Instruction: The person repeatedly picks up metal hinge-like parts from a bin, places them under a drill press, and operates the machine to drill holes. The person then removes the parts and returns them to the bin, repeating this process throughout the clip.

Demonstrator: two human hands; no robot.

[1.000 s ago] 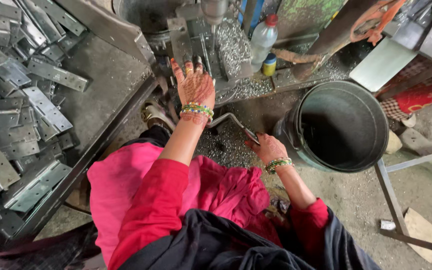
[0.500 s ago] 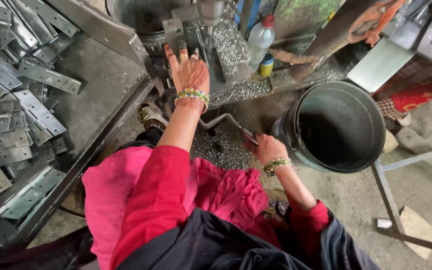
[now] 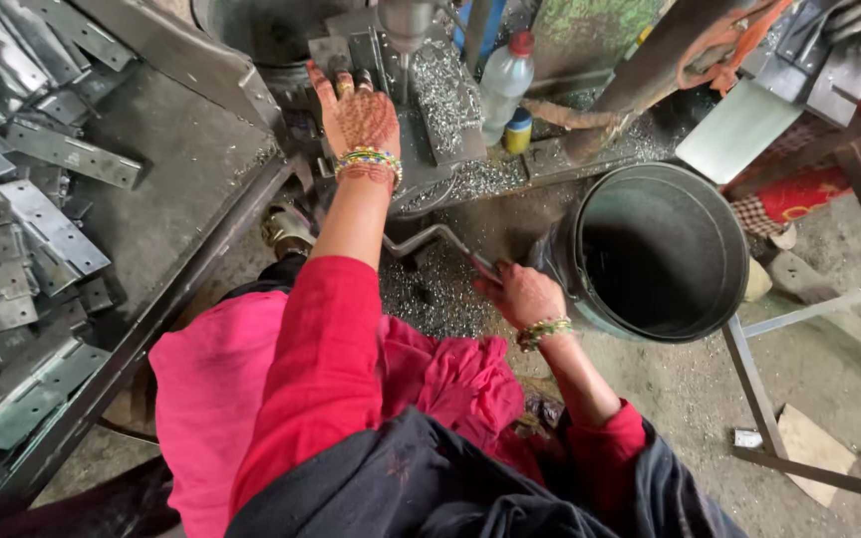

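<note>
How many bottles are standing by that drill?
2. A clear bottle with a red cap stands right of the drill bit; a small blue and yellow bottle stands against its base. More may be hidden behind the machine.

A dark metal bucket (image 3: 662,249) is seen on the floor at right. Flat steel plates (image 3: 22,229) are piled (loosely, overlapping) on the desk (image 3: 166,189). A red-capped plastic bottle (image 3: 506,78) is stood among metal shavings (image 3: 450,85).

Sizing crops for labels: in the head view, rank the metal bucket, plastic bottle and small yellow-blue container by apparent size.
1. Metal bucket, by far the largest.
2. Plastic bottle.
3. Small yellow-blue container, the smallest.
The bottle and container stand farther from the camera than the bucket, so they may look smaller than they are.
</note>
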